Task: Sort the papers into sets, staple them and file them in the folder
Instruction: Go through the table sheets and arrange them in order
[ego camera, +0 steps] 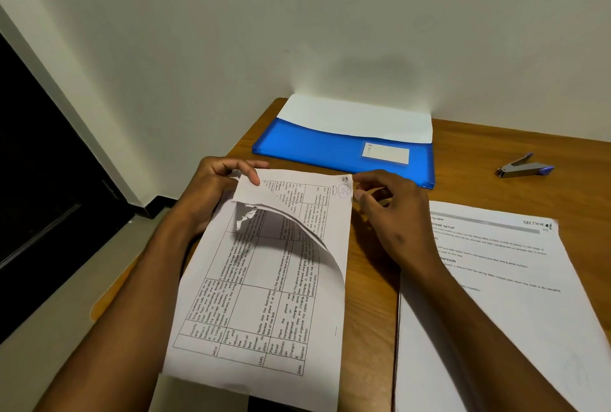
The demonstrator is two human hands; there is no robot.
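The brown wooden surface is pushed up against a pale wall, and its left edge is rounded near the dark doorway. At the right, a big stack of papers lies flat and runs off the bottom edge of the view. Bare wood shows between this stack and the set of papers in the middle. That set has a table printed on it, and its top sheet curls up and over, with a torn, crumpled corner. At the back, a blue folder lies by the wall with a white sheet sticking out of its top. The left hand has its grip on the top left edge of the set, thumb on the front. The right hand sits just beside the top right corner with its fingers curled; I cannot tell if it pinches the paper. A small grey stapler lies far right, well apart from everything, with open wood around it.
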